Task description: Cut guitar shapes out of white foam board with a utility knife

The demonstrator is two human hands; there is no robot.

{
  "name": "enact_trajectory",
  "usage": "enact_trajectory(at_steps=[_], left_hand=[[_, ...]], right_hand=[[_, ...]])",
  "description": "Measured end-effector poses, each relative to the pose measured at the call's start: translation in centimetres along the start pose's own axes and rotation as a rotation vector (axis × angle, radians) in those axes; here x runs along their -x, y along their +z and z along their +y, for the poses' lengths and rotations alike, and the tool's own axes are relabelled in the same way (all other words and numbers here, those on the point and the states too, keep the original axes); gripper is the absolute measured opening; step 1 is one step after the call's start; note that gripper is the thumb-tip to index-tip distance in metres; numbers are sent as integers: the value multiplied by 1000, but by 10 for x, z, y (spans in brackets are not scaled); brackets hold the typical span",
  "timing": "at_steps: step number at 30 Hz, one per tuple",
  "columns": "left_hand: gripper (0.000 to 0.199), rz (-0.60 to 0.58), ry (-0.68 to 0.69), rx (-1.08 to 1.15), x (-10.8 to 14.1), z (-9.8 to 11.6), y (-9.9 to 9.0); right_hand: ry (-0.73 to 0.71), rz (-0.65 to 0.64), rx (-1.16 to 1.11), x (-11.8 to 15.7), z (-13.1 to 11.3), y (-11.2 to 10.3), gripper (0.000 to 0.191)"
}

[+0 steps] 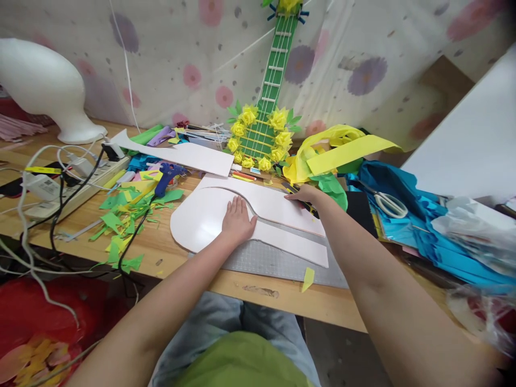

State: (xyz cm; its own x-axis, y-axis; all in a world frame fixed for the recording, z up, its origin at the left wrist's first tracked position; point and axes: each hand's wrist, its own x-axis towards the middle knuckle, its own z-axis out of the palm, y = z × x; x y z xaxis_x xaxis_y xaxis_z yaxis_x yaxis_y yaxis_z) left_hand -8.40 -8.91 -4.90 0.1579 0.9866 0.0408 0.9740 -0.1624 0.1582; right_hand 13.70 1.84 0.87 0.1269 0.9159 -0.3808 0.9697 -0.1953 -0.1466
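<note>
A white board cut-out [201, 217], rounded at the left with a long narrow neck to the right, lies flat. My left hand [238, 220] rests on it with fingers stretched out, pressing down near where it narrows. Behind it, along a curved cut, sits the leftover white board [270, 201]. My right hand [308, 194] is at the right end of that leftover, closed around what looks like a black and yellow utility knife [291, 187]; part of it is hidden by the fingers. Under the boards lies a grey cutting mat [258, 258].
A green paper guitar [262, 134] with yellow flowers stands behind. At left are a blue glue gun [164, 180], green and yellow scraps [116, 220], a power strip [76, 188] with cables and a foam head [44, 80]. Scissors [389, 204] lie on blue paper [447, 236] at right.
</note>
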Motion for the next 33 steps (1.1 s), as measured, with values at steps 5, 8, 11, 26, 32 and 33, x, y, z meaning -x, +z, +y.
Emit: enact_trajectory(at_steps=[5, 8, 11, 26, 32, 33], left_hand=[[74, 9, -10, 18, -1, 14, 3], [73, 12, -10, 27, -1, 20, 3], [72, 11, -18, 41, 2, 22, 4], [54, 133, -85, 129, -18, -18, -35], [62, 5, -101, 0, -20, -47, -13], [62, 5, -88, -8, -17, -45, -10]], right_hand=[[6, 34, 13, -1, 7, -2, 37], [4, 27, -7, -4, 12, -3, 36], [4, 10, -38, -7, 17, -5, 36], [51, -130, -56, 19, 39, -13, 38], [91, -318, -67, 12, 45, -11, 33], [76, -314, -60, 12, 44, -12, 34]])
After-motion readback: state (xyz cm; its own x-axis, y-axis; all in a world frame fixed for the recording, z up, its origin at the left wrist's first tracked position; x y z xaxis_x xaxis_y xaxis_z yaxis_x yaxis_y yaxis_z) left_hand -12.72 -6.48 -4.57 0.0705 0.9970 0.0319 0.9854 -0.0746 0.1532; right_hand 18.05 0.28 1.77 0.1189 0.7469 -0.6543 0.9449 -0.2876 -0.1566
